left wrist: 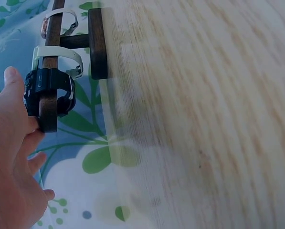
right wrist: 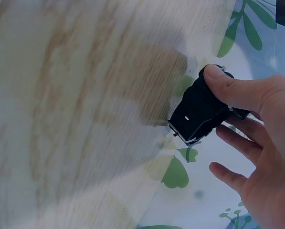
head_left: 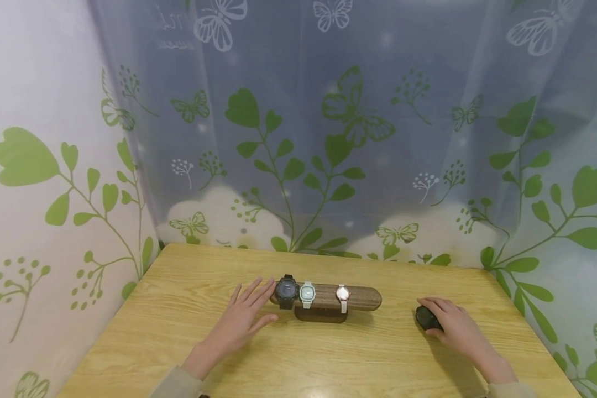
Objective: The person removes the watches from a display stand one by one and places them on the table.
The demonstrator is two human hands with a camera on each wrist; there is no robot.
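Note:
A dark wooden watch stand (head_left: 363, 298) stands on the table, its long bar level above a smaller base. At the bar's left end hangs a black watch (head_left: 287, 288). A mint-green square watch (head_left: 307, 294) sits beside it, and a white-strapped watch (head_left: 343, 296) is farther right. My left hand (head_left: 241, 315) touches the bar's left end with its fingers straight. In the left wrist view, the hand (left wrist: 13, 152) is by the bar's tip. My right hand (head_left: 457, 326) pinches another black watch (right wrist: 199, 105) between thumb and forefinger, to the right of the stand; its other fingers are spread.
The wooden table (head_left: 378, 354) runs back to a curtain (head_left: 298, 138) printed with green leaves and butterflies, which also encloses both sides. Shadows of the hands fall on the tabletop.

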